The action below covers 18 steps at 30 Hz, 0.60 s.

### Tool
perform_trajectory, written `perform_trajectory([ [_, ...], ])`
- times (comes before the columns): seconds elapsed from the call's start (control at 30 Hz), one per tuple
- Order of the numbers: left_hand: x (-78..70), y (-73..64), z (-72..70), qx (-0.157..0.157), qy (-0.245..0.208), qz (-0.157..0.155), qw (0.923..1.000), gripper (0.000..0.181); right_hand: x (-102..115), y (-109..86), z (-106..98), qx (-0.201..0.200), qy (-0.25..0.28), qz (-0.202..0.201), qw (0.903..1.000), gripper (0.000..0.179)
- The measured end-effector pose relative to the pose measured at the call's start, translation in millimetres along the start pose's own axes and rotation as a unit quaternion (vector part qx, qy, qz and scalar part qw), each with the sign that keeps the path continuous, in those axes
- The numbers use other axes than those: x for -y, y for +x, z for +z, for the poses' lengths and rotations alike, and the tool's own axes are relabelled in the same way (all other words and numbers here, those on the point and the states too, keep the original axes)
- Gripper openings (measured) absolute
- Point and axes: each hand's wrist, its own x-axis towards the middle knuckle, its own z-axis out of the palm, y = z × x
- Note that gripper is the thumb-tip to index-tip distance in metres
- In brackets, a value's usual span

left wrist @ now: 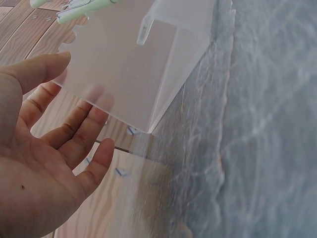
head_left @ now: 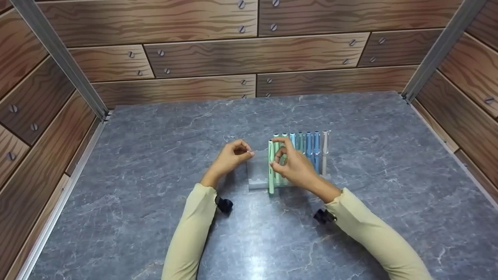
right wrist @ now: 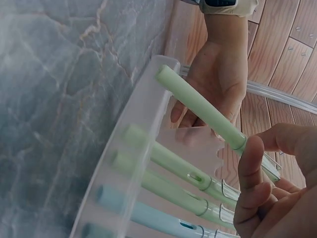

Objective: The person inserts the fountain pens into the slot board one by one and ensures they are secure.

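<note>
A frosted clear pen stand holds a row of slanted pens, with bare slots on its left. My left hand pinches the stand's left edge; in the left wrist view the thumb lies before the panel and fingertips show through from behind. My right hand pinches a light green pen near its clipped end, its other end pointing toward me. That pen stands in front of the rack, left of the seated pens. Two light green pens and a light blue pen sit nearest it.
Farther right in the stand are a teal pen, two blue pens and a grey pen. The stand rests on a grey marbled tabletop. Wood-patterned walls enclose the back and sides.
</note>
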Motion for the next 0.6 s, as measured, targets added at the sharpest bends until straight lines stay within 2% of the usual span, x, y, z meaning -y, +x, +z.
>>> perform_trajectory([
  [0.43, 2.6, 1.6, 0.8, -0.002, -0.005, 0.001, 1.0000, 0.008, 0.9, 5.8, -1.2, -0.036, -0.028, -0.014, 0.9989, 0.058],
  [0.6, 2.3, 1.6, 0.5, -0.002, 0.001, 0.002, 1.0000, 0.012, 1.1, 6.8, -1.6, -0.047, -0.038, -0.017, 0.9980, 0.058],
])
